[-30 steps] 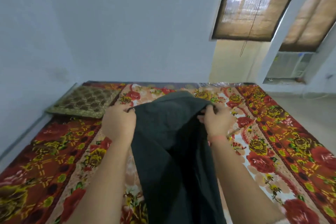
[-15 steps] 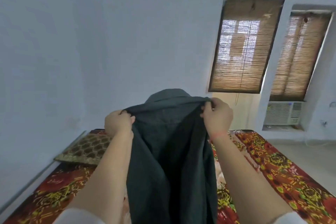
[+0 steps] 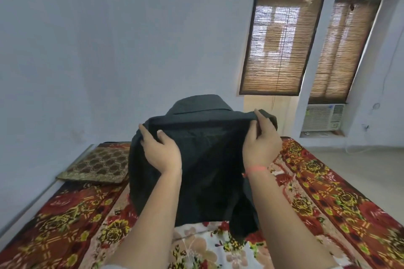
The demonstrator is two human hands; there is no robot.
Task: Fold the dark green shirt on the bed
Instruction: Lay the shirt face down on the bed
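The dark green shirt (image 3: pixel 207 164) hangs in the air in front of me, above the bed (image 3: pixel 328 199). Its collar stands up at the top and its lower edge dangles just over the floral bedspread. My left hand (image 3: pixel 160 152) grips the shirt's left shoulder, thumb and fingers pinching the cloth. At the right shoulder my right hand (image 3: pixel 261 140) holds the cloth too; a red thread circles that wrist. Both arms reach forward from the bottom of the view.
A brown patterned cushion (image 3: pixel 98 165) lies at the bed's far left against the pale wall. Two windows with bamboo blinds (image 3: pixel 282 35) are at the right, with an air conditioner (image 3: pixel 323 117) below them. Bare floor (image 3: pixel 371 166) lies right of the bed.
Both hands have lifted the shirt off the bed and spread it wider by its shoulders. The view has tilted up toward the wall and windows.
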